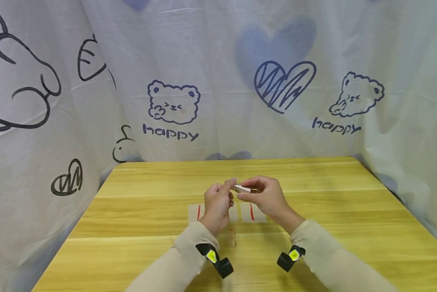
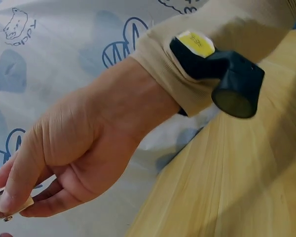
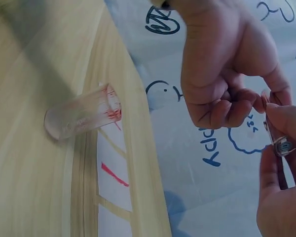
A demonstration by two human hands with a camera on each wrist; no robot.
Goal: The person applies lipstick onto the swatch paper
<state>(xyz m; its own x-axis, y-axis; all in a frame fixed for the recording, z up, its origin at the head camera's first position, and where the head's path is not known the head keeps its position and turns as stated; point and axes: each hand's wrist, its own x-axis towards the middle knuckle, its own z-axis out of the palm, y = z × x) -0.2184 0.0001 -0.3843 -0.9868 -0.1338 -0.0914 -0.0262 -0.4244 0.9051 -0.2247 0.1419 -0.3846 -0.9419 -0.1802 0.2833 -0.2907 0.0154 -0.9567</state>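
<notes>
A small silvery metal piece that looks like a nail clipper (image 1: pixel 243 189) is held above the table between both hands. My right hand (image 1: pixel 268 197) pinches its body between thumb and fingers. My left hand (image 1: pixel 217 205) has its fingers curled, and its thumb and forefinger meet at the other end. In the right wrist view the clipper (image 3: pixel 284 146) appears edge on, partly covered by fingers. In the left wrist view my right hand (image 2: pixel 84 148) grips it at the lower left edge, where most of the left hand is out of frame.
White paper cards (image 1: pixel 253 213) with red strokes lie in a row under the hands. A clear cylinder (image 3: pixel 84 113) with red marks at one end stands on the wooden table (image 1: pixel 130 251) nearer me. A printed white curtain (image 1: pixel 218 52) hangs around the table.
</notes>
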